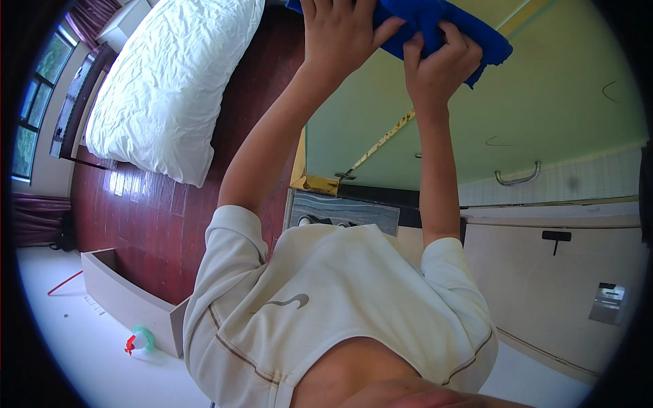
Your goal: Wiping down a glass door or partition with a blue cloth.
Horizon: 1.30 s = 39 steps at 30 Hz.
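A bunched blue cloth (426, 23) lies across a green-tinted glass panel (551, 97) at the top of the view. My left hand (341, 33) is on the cloth's left part, its thumb pressing into the fabric; the fingertips are cut off by the picture's edge. To the right, my right hand (443, 64) grips a fold of the same cloth between thumb and bent fingers. Both arms reach forward, away from my chest. Behind my right forearm, a worn yellowish strip (385, 135) runs diagonally along the glass.
A curved metal handle (519, 176) projects from the glass. On the left is a bed with white bedding (163, 86) above a dark red wooden floor (148, 219). A grey mat (352, 206) lies by my feet. A pale door (520, 270) has a dark handle (556, 237).
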Available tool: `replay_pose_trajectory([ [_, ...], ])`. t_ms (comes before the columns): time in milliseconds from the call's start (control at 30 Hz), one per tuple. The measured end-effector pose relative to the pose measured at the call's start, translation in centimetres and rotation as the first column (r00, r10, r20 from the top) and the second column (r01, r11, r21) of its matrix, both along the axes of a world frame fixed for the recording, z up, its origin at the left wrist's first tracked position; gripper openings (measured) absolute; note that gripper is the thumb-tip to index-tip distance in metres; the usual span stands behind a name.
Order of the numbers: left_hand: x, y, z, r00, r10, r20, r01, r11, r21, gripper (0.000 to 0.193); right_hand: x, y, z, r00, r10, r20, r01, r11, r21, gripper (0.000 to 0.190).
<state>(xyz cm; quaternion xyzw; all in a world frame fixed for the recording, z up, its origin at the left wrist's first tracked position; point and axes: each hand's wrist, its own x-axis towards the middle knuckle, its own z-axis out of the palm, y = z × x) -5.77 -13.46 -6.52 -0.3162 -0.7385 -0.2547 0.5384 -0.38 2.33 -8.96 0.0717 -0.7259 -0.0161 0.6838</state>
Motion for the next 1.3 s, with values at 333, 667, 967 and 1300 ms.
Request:
replay_pose_trajectory([
  [333, -0.4, 0.1, -2.3, 1.0, 0.008, 0.029, -0.007, 0.999, -0.038, 0.094, -0.3, 0.1, -2.4, 1.0, -0.004, -0.011, 0.004, 1.0, -0.011, 0.044],
  [667, -0.2, -0.7, -7.4, 1.0, -0.003, 0.017, 0.004, 0.995, -0.101, 0.064, 1.0, -0.4, -7.8, 0.993, 0.039, 0.109, -0.031, 0.997, -0.073, 0.041],
  [967, 2.1, 0.2, -21.6, 0.972, 0.113, 0.206, -0.072, 0.977, -0.199, 0.064, 3.3, -4.4, -18.4, 0.91, 0.232, 0.344, -0.048, 0.883, -0.467, 0.035],
  [1300, 5.6, 1.2, -30.3, 0.908, 0.139, 0.394, -0.029, 0.961, -0.274, 0.059, 3.2, -7.6, -22.4, 0.906, 0.407, -0.116, 0.014, -0.302, -0.953, 0.036],
])
